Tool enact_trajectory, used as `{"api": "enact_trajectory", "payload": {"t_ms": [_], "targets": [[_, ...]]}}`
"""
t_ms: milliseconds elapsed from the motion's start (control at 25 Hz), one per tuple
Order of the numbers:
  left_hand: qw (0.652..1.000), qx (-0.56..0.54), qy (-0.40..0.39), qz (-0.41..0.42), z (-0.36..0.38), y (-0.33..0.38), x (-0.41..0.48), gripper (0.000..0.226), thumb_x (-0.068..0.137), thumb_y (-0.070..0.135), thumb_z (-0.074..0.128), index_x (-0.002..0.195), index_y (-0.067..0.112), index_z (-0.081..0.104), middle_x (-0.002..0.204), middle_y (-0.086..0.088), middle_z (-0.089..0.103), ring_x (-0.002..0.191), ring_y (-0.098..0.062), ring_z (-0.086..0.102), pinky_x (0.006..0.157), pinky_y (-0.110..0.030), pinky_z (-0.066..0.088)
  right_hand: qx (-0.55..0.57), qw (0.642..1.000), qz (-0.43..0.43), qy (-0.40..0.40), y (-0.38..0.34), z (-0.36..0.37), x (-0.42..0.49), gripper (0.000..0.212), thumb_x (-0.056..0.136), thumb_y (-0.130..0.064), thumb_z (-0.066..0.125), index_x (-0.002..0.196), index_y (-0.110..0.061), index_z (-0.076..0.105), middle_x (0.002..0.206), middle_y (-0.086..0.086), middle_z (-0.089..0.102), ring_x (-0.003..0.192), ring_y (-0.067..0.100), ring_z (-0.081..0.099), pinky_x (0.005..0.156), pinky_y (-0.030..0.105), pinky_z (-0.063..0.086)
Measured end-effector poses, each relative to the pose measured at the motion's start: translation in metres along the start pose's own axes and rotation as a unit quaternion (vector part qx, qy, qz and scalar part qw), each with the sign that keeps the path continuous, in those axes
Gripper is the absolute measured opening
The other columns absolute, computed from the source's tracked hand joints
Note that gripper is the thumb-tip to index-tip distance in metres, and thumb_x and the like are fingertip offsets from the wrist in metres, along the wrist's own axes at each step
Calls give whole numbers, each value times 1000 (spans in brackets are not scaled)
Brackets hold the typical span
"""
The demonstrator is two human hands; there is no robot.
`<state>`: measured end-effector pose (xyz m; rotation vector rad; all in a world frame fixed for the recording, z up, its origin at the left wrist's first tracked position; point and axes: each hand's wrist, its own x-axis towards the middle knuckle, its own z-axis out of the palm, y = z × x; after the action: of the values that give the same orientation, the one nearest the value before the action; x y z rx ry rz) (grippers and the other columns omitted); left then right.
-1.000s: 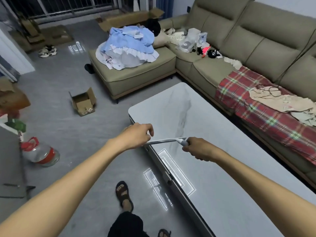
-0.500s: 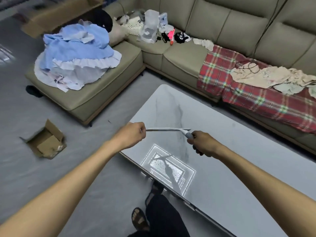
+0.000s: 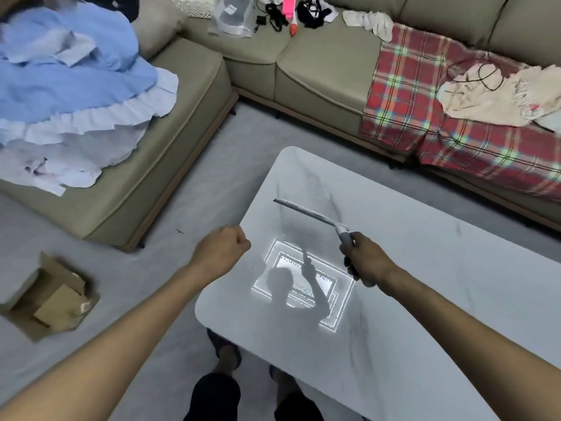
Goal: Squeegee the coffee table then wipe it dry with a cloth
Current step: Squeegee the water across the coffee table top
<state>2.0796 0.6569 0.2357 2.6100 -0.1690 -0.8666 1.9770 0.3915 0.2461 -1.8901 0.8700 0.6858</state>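
Note:
The white marble-patterned coffee table (image 3: 425, 268) fills the lower right of the head view. My right hand (image 3: 362, 259) grips the handle of a grey squeegee (image 3: 306, 212). Its blade points up and left, over the table's far left part; whether it touches the top I cannot tell. My left hand (image 3: 221, 253) is a closed fist at the table's left edge, apart from the blade, with nothing visible in it. No wiping cloth is in either hand.
A beige corner sofa (image 3: 318, 65) wraps the far side, with a red plaid blanket (image 3: 425, 123), cream clothing (image 3: 491, 98) and small clutter. Blue and white laundry (image 3: 69, 86) covers the chaise. An open cardboard box (image 3: 51, 299) lies on the floor at left. My feet (image 3: 227, 350) stand by the table's near edge.
My left hand has let go of the blade's end and drawn back to the table's edge. The squeegee has swung so its blade points up-left. The view has tilted down and right.

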Motion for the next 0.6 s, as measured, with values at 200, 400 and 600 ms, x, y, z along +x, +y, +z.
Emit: {"api": "enact_trajectory", "payload": {"t_ms": [200, 400, 600], "targets": [[998, -5, -57, 25, 67, -47, 166, 43, 87, 18, 56, 128, 14, 45, 138, -8, 49, 125, -27, 48, 100, -38, 42, -159, 977, -79, 119, -16, 42, 134, 19, 101, -23, 37, 112, -9, 44, 91, 20, 63, 75, 37, 52, 59, 35, 37], [992, 41, -74, 90, 120, -73, 265, 69, 85, 10, 54, 146, 6, 22, 151, -13, 25, 142, -27, 21, 115, -36, 26, -192, 948, -124, 222, -79, 32, 281, 31, 96, -17, 41, 127, -9, 43, 101, 23, 62, 90, 43, 56, 71, 40, 42], [988, 29, -119, 92, 142, -82, 286, 68, 85, 5, 52, 145, 10, 21, 147, -17, 28, 135, -32, 31, 108, -40, 35, -203, 953, -78, 213, -118, 43, 363, 7, 92, -11, 38, 94, -16, 41, 87, 14, 51, 74, 34, 49, 39, 35, 41]]}}
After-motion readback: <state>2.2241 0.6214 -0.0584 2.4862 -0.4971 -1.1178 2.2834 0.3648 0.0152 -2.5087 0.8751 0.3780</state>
